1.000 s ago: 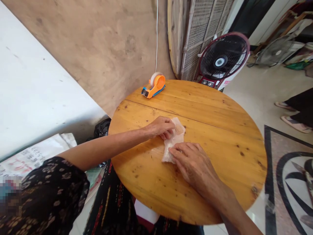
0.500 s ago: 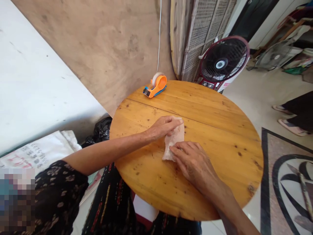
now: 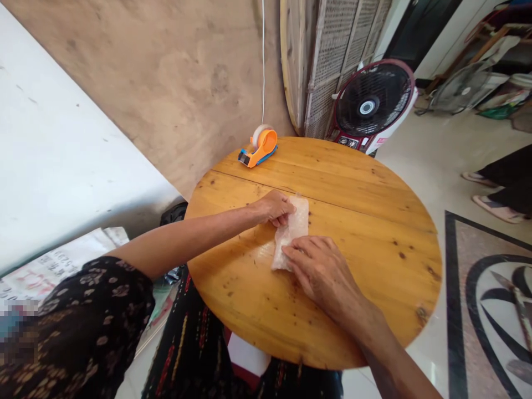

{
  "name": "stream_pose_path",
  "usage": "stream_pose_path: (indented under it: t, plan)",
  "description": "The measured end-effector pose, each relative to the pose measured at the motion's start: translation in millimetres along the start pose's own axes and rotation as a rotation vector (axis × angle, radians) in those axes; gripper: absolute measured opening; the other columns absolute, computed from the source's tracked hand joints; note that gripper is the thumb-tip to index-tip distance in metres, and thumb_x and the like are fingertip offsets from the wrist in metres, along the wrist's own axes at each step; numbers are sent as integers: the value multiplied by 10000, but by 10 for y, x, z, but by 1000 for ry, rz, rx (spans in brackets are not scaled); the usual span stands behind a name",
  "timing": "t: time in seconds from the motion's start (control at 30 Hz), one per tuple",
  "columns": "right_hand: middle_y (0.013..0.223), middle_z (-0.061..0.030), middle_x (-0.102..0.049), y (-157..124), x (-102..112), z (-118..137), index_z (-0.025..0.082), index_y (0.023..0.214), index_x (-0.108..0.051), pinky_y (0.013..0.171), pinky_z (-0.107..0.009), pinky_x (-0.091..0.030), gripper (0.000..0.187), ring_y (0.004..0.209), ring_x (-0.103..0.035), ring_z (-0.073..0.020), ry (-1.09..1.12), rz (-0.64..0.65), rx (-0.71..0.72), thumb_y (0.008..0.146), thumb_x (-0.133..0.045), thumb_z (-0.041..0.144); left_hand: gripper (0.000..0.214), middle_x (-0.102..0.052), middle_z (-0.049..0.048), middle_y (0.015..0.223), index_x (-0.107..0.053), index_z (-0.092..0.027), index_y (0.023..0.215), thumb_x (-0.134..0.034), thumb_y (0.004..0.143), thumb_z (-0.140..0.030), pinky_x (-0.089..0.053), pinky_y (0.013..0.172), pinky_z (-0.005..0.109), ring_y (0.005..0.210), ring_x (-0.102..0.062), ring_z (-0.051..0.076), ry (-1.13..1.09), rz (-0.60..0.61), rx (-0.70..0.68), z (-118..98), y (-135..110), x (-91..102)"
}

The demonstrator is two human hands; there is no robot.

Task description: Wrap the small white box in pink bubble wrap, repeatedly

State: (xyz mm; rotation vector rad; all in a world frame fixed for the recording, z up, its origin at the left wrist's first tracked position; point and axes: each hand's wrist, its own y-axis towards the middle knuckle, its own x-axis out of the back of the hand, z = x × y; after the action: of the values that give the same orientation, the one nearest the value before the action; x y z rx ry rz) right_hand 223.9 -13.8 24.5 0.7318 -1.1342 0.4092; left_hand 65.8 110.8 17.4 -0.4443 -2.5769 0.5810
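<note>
A whitish, translucent packet that looks like folded bubble wrap [image 3: 300, 213] lies lengthwise on the round wooden table [image 3: 366, 221]. My left hand [image 3: 276, 208] is closed, its fingertips pinching the packet's left edge near the upper end. Whether anything is inside the wrap cannot be made out. Across its lower right end rests my right hand [image 3: 322, 263], fingers stretched out and thumb side touching the wrap. That hand covers the packet's lower right corner.
An orange and blue tape dispenser [image 3: 260, 147] with a roll stands at the table's far edge. Behind the table is a fan [image 3: 368, 105], and woven panels [image 3: 332, 66] lean beside it. A person's feet [image 3: 494, 205] show at right. White sacks [image 3: 62, 266] lie at left.
My left hand has drawn back from on top of the wrap to its left edge, uncovering the upper end. My right hand stays nearly in place. The view has shifted slightly.
</note>
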Motion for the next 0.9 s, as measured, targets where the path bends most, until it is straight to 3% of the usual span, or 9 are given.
stream_pose_path:
  t: [0.17,0.33,0.4,0.5,0.67,0.77,0.9]
  plan:
    - [983,-59,-676,9,18,18,201,975,-634,844,-362,-349,146,979,-542,-218,-11,-9,-1,875,-557,127,216,-535,-30,462,-490,-161,552,-603,736,-171,-392,421,189,418,-528,101,139,3,-21,-23,72,4]
    - [1004,-56,-668,-6,9,35,213,983,-632,829,-375,-339,172,965,-514,-233,-59,-1,-18,861,-559,116,204,-503,-28,436,-510,-183,582,-639,728,-245,-415,486,216,477,-555,141,443,-42,-99,-30,89,-3]
    - [1019,-57,-664,-17,-1,40,214,986,-630,836,-380,-337,175,973,-509,-235,-71,3,-23,864,-552,116,188,-575,-2,544,-542,-192,654,-690,688,-303,-446,575,240,628,-620,188,590,-138,-190,-21,83,7]
    - [1055,-63,-660,-32,-19,43,211,1006,-630,848,-387,-339,192,990,-511,-243,-90,-1,-18,865,-544,113,332,-656,46,775,-570,-201,838,-737,644,-413,-463,731,283,872,-637,253,728,-239,-263,-11,74,24]
    - [1188,-96,-623,-58,-40,55,213,1053,-632,854,-402,-364,229,1051,-523,-272,-119,-31,-20,877,-522,117,445,-666,115,945,-567,-183,933,-724,650,-489,-459,791,317,994,-619,302,833,-231,-225,-50,107,24]
    - [1225,-119,-606,-73,-44,70,202,1155,-593,856,-403,-386,281,1061,-539,-277,-105,-59,-70,891,-519,143,403,-670,113,887,-584,-180,845,-738,623,-479,-470,730,312,948,-635,307,816,-199,-199,-74,146,15]
    - [1214,-156,-618,-81,-52,73,131,1266,-504,856,-412,-407,397,1039,-571,-289,-98,-89,-173,886,-569,225,289,-614,70,634,-571,-176,637,-776,570,-368,-440,600,287,762,-653,283,710,-200,-208,-71,191,3]
